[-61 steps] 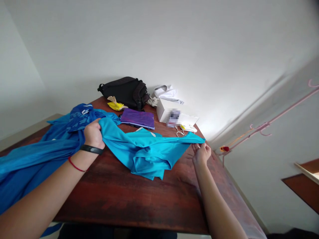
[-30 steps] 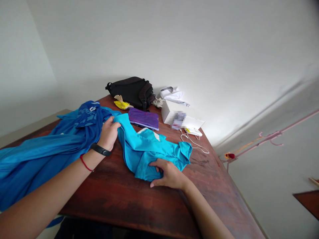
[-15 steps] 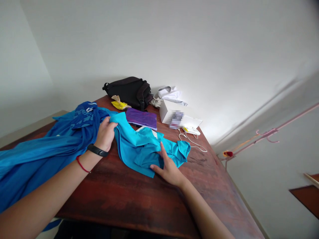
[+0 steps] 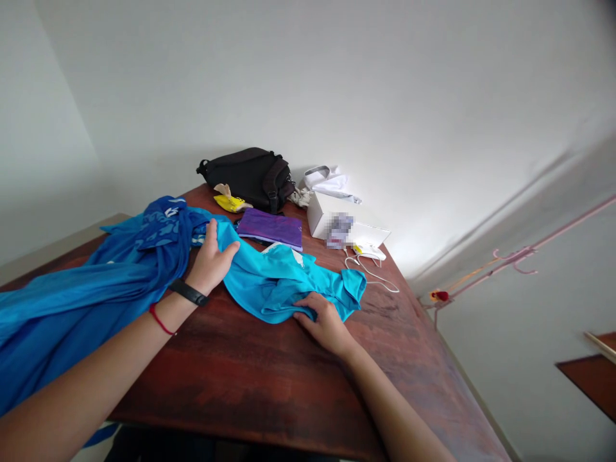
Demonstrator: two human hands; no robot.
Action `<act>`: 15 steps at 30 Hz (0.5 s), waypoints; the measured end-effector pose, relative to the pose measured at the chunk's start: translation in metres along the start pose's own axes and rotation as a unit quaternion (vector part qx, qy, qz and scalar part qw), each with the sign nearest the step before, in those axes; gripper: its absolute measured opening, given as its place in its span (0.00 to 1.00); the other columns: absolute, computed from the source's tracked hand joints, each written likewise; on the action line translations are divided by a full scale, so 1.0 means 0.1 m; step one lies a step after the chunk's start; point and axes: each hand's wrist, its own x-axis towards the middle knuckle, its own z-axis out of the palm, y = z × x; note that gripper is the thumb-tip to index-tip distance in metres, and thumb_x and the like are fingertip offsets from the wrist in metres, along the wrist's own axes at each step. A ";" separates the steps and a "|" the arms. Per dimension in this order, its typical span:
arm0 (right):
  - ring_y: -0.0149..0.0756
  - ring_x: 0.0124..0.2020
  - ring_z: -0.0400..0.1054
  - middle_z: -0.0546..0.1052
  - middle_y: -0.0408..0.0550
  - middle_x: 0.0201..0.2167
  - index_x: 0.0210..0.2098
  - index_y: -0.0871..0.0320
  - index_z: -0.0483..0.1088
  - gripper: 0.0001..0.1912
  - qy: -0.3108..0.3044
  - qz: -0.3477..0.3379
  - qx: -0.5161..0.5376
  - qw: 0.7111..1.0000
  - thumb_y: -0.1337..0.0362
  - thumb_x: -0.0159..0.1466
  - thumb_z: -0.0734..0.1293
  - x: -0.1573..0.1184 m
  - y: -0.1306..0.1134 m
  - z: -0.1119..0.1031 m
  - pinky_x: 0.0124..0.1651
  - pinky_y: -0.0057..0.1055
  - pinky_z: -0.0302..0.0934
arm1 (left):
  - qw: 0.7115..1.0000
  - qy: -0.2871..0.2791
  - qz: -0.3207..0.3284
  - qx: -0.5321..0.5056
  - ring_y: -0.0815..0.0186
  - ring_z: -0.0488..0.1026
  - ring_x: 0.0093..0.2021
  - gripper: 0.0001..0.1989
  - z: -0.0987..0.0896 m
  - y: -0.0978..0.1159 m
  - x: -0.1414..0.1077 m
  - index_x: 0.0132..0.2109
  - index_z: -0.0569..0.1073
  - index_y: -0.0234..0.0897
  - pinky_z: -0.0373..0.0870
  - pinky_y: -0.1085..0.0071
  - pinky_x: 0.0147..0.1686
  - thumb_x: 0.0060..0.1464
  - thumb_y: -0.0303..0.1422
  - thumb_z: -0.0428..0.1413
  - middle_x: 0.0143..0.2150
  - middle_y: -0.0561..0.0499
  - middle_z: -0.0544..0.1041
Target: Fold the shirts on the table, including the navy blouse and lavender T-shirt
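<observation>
A bright turquoise shirt (image 4: 274, 282) with a white print lies partly folded on the dark reddish-brown table. My left hand (image 4: 212, 260) rests against its left end, thumb stretched away from the fingers, not gripping the cloth. At the shirt's near edge my right hand (image 4: 325, 321) has its fingers curled over the fabric, with the thumb close below them, pinching the hem. Just left of my left hand spreads a heap of blue clothes (image 4: 120, 269), running off toward the table's left side.
Behind the shirt lies a purple pouch (image 4: 272, 229), with a yellow packet (image 4: 231, 203) and a black backpack (image 4: 245, 176) farther back. A white box (image 4: 325, 212), a white cloth bag (image 4: 330, 183) and a white cable (image 4: 380, 282) are toward the right. A pink hook rail (image 4: 517, 256) runs along the right wall.
My left hand has loosened from the shirt and its thumb has spread out. My right hand's fingers have closed onto the near hem, and the shirt's lower edge has shifted slightly away.
</observation>
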 end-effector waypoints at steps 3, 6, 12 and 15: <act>0.41 0.43 0.73 0.78 0.48 0.40 0.43 0.54 0.77 0.09 0.027 0.007 0.023 0.999 0.65 0.62 0.72 0.01 0.01 0.01 0.49 0.37 0.65 | 0.997 -0.029 0.063 0.036 0.44 0.34 0.75 0.43 0.01 0.15 -0.12 0.72 0.49 0.36 0.41 0.45 0.70 0.56 0.41 0.59 0.75 0.37 0.45; 0.40 0.41 0.72 0.78 0.48 0.38 0.40 0.55 0.77 0.09 0.051 0.010 0.040 0.998 0.65 0.59 0.74 0.01 0.00 0.02 0.46 0.35 0.65 | 0.977 -0.091 0.186 0.045 0.48 0.53 0.71 0.23 0.02 0.35 -0.25 0.61 0.67 0.39 0.52 0.50 0.68 0.61 0.39 0.54 0.68 0.40 0.61; 0.36 0.29 0.67 0.74 0.43 0.27 0.36 0.55 0.78 0.06 0.113 0.052 0.041 0.991 0.66 0.57 0.72 0.00 0.00 0.04 0.33 0.30 0.60 | 0.921 -0.342 0.174 0.069 0.63 0.75 0.33 0.13 0.13 0.54 -0.64 0.42 0.73 0.41 0.69 0.69 0.33 0.61 0.45 0.56 0.32 0.53 0.76; 0.36 0.29 0.66 0.73 0.42 0.26 0.36 0.55 0.79 0.08 0.122 0.059 0.052 0.989 0.67 0.56 0.71 0.01 -0.02 0.03 0.33 0.30 0.60 | 0.900 -0.389 0.164 0.112 0.57 0.77 0.37 0.20 0.22 0.53 -0.85 0.48 0.72 0.41 0.69 0.67 0.35 0.56 0.50 0.60 0.37 0.50 0.79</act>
